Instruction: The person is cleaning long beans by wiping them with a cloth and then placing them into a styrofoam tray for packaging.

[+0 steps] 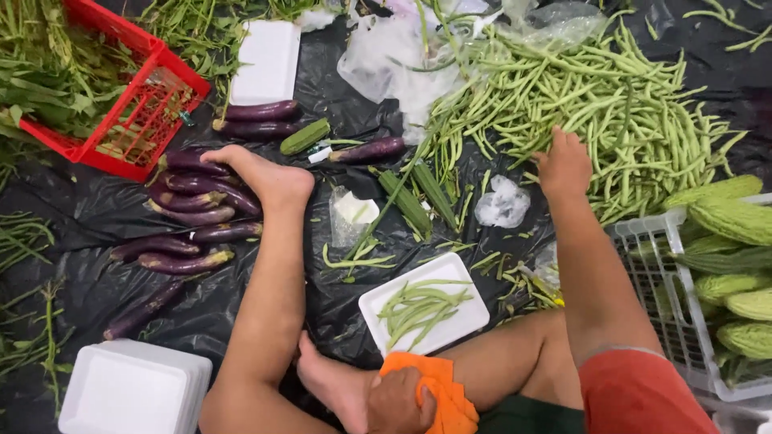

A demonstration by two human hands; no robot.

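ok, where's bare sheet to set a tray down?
Bare black plastic sheet below the red plastic crate, left of the purple eggplants. There is a narrower strip between the outstretched leg and the white foam tray of beans. Crowded: the green bean heap under the right hand.

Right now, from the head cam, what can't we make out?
- Right hand: fingertips buried in the green bean pile, so its grip is hidden.
- Left hand: rests on the orange cloth and is cut by the bottom edge; grip unclear.
- White crate of bumpy gourds: cut off by the right edge.
- Red basket: greens run past the left and top edges.
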